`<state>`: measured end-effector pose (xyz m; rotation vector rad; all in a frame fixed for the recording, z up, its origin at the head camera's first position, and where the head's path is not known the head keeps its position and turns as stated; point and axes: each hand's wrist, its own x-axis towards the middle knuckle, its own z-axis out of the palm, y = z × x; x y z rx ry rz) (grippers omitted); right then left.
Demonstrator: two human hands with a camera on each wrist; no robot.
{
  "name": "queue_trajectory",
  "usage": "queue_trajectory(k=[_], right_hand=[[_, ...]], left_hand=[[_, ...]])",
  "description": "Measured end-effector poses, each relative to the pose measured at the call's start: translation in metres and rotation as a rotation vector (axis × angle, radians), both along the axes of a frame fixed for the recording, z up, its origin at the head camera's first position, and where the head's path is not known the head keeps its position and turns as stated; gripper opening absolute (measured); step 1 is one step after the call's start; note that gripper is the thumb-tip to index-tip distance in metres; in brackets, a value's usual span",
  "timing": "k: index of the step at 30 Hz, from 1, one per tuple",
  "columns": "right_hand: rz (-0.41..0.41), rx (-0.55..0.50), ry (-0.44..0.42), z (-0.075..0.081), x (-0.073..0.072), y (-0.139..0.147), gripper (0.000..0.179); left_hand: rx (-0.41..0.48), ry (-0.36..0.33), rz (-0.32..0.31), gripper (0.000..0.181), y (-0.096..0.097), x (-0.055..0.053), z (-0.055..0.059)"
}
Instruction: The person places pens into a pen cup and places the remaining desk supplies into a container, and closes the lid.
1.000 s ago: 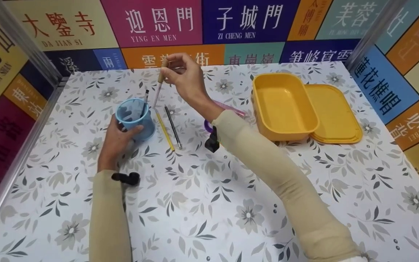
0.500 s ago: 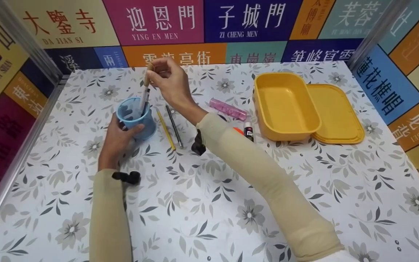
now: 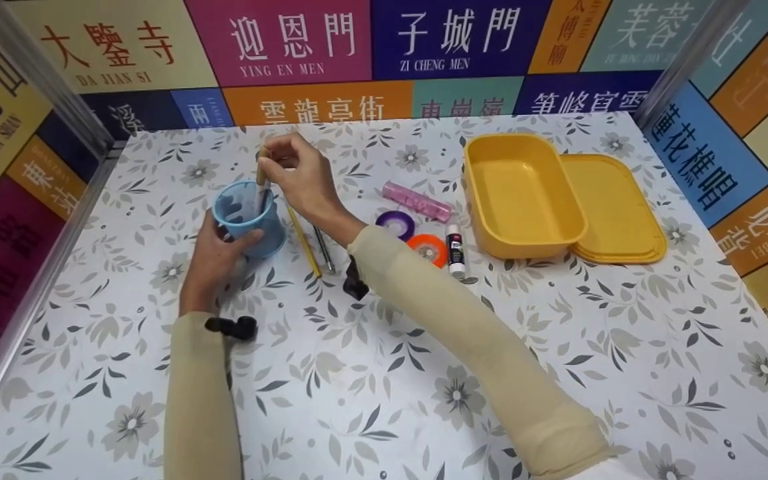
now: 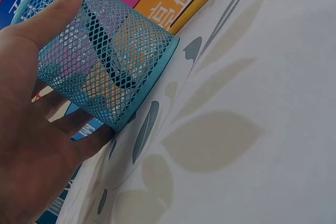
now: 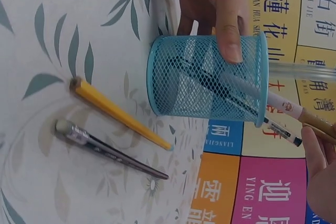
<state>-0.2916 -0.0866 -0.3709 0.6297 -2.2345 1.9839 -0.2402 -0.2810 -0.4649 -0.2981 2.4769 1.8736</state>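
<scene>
My left hand (image 3: 214, 257) grips a light blue mesh pen cup (image 3: 267, 237), thumb across its near side, and the cup stands upright on the table. Between thumb and fingers, my right hand (image 3: 304, 177) pinches a pen (image 5: 286, 106) with a pale barrel and a brownish-gold end. Its lower part is inside the cup, and the fingers are just above the rim. A black pen (image 5: 283, 135) leans in the same cup. Right of the cup, a yellow pencil (image 5: 123, 116) and a dark pencil with a metal-banded end (image 5: 113, 153) lie on the table.
A yellow box (image 3: 524, 193) overlaps its lid (image 3: 624, 213) on the right. Between box and right arm lie a pink tube (image 3: 417, 201), a purple tape roll (image 3: 396, 224), an orange tape roll (image 3: 428, 251) and a glue stick (image 3: 455, 250). Printed panels rise behind the table.
My right hand has moved left and down, bringing the pen from beside the cup into it. The tape rolls and glue stick have come out from behind the right arm. My left hand stays put.
</scene>
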Motion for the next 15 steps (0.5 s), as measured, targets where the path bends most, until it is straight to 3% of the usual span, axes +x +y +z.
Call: queue_trajectory(k=[7, 15], right_hand=[[0.011, 0.001, -0.027, -0.007, 0.004, -0.003, 0.022], [0.010, 0.006, -0.013, -0.018, 0.008, -0.006, 0.020]], left_hand=[[-0.006, 0.051, -0.013, 0.097, 0.000, -0.002, -0.001], [-0.004, 0.007, 0.002, 0.096, -0.001, 0.000, 0.000]])
